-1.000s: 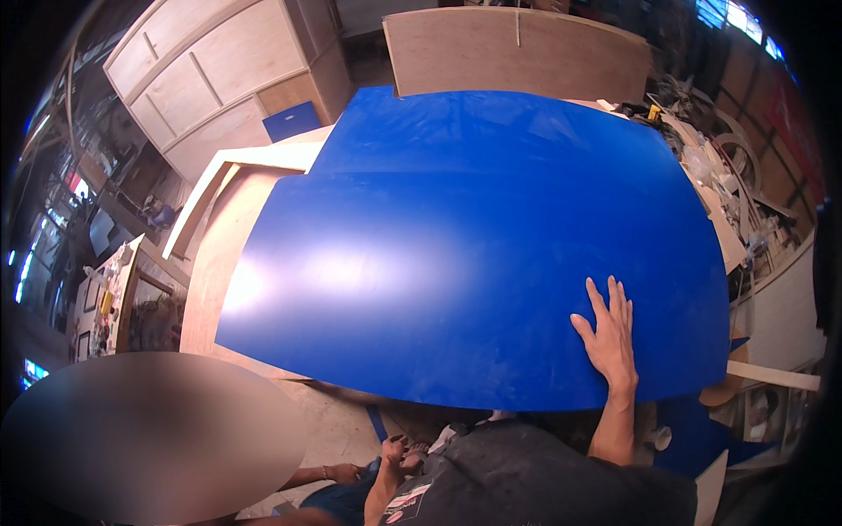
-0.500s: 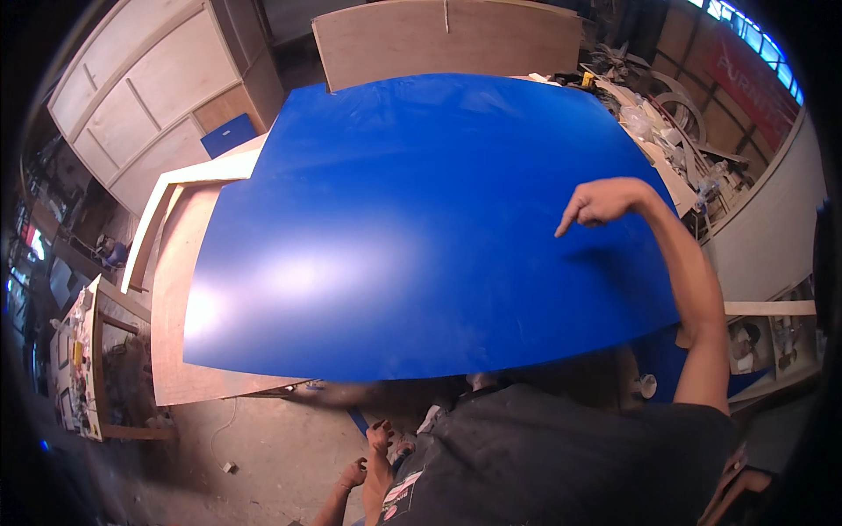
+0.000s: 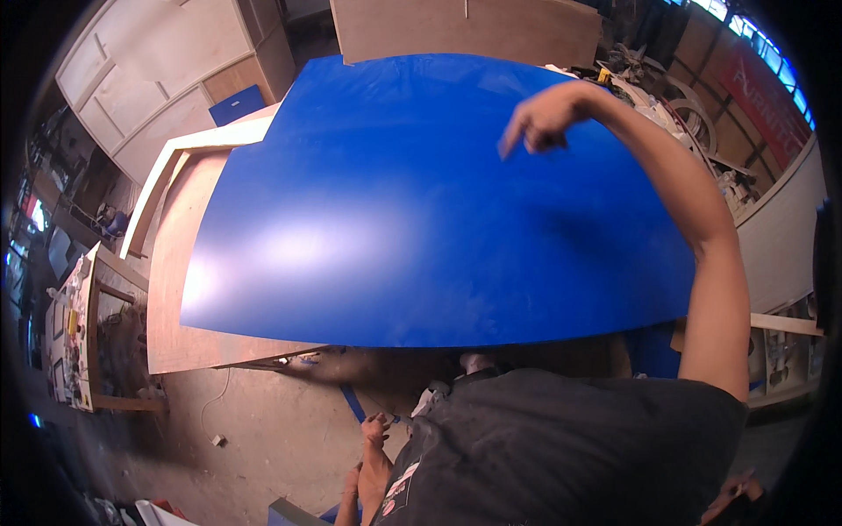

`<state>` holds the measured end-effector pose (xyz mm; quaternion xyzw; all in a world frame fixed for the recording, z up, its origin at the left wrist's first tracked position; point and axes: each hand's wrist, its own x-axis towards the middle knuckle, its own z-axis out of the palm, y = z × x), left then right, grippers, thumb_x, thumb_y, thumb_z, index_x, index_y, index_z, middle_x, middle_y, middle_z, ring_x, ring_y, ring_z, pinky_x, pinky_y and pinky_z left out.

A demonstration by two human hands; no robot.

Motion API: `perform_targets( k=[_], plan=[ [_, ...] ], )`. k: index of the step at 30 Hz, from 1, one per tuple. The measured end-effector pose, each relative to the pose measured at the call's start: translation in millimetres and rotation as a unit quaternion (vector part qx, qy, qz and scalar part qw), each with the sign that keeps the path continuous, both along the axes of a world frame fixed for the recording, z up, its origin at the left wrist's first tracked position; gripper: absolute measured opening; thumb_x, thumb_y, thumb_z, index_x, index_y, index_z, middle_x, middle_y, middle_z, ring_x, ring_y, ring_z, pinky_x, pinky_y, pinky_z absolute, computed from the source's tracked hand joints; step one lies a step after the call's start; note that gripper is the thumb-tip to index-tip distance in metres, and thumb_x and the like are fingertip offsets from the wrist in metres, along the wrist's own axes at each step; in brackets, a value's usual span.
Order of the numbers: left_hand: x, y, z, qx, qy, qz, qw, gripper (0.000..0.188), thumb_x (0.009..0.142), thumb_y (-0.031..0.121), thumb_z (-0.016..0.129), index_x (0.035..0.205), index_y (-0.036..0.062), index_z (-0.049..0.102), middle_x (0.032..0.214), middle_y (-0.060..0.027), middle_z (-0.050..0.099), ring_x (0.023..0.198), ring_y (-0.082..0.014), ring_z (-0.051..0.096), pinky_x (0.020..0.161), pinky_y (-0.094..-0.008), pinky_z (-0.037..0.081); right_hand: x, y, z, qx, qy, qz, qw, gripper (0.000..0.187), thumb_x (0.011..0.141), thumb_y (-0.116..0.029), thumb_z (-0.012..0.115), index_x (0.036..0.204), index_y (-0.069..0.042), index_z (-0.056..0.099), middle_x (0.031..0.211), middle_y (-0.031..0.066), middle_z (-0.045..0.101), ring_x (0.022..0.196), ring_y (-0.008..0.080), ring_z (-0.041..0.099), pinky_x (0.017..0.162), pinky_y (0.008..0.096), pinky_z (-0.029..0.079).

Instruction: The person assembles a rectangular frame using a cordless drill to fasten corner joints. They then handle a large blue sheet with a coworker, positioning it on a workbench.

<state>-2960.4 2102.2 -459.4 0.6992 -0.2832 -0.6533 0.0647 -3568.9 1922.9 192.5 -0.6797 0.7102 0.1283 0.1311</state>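
Note:
A big glossy blue sheet [image 3: 438,219] lies over a wooden panel [image 3: 206,346] whose pale edge shows at the left and front. My right hand [image 3: 548,118] hovers above the far right of the sheet, somewhat blurred. Its index finger points out and down while the other fingers curl, and nothing shows in it. My left hand [image 3: 375,430] hangs low beside my dark shirt [image 3: 561,438], fingers loosely bent and apart, with nothing plainly held. A second forearm [image 3: 349,491] rises close beside it; whose it is I cannot tell. Near these hands a blue strip [image 3: 353,403] lies on the floor.
A pale wooden frame [image 3: 167,162] juts out beyond the sheet's left side. Behind stand a wooden cabinet [image 3: 167,61] and an upright board [image 3: 465,31]. Scraps and curved wooden pieces [image 3: 697,123] crowd the far right. At the left is a cluttered wooden table [image 3: 95,333].
My right hand has lifted away from the sheet, moving farther off and to the left. The whole view has shifted, so the sheet sits higher. The second forearm is closer to my left hand.

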Motion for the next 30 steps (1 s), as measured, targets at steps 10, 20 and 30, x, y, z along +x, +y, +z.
perform_targets(
  k=[10, 20, 30],
  plan=[
    [38.6, -18.3, 15.1, -0.002, 0.006, -0.005, 1.0, 0.05, 0.098, 0.031, 0.065, 0.14, 0.0058, 0.053, 0.121, -0.0135, 0.069, 0.104, -0.0349, 0.068, 0.08, -0.0551, 0.052, 91.6, 16.2, -38.4, -0.405, 0.072, 0.021, 0.911, 0.072, 0.091, -0.021, 0.063, 0.159, -0.016, 0.039, 0.075, 0.0167, 0.069, 0.064, 0.0273, 0.069, 0.063, 0.0445, 0.058],
    [-10.2, -116.2, 25.1, -0.001, 0.005, -0.189, 0.982, 0.047, 0.098, 0.03, 0.064, 0.138, 0.0059, 0.056, 0.115, -0.0128, 0.071, 0.097, -0.032, 0.071, 0.075, -0.0506, 0.055, 58.1, 169.4, -84.8, -0.424, -0.029, -0.213, 0.88, 0.067, 0.092, -0.023, 0.068, 0.155, -0.018, 0.045, 0.081, 0.0138, 0.073, 0.074, 0.0303, 0.073, 0.073, 0.0425, 0.06],
    [-49.6, -164.5, 48.6, 0.012, -0.011, -0.289, 0.957, 0.046, 0.098, 0.03, 0.063, 0.138, 0.0065, 0.056, 0.117, -0.0127, 0.07, 0.097, -0.032, 0.071, 0.076, -0.0513, 0.054, 13.0, 378.4, -193.5, -0.689, 0.012, -0.595, 0.414, 0.061, 0.09, -0.011, 0.066, 0.147, 0.001, 0.051, 0.099, 0.0158, 0.069, 0.089, 0.0205, 0.066, 0.084, 0.0341, 0.051]
  ],
)
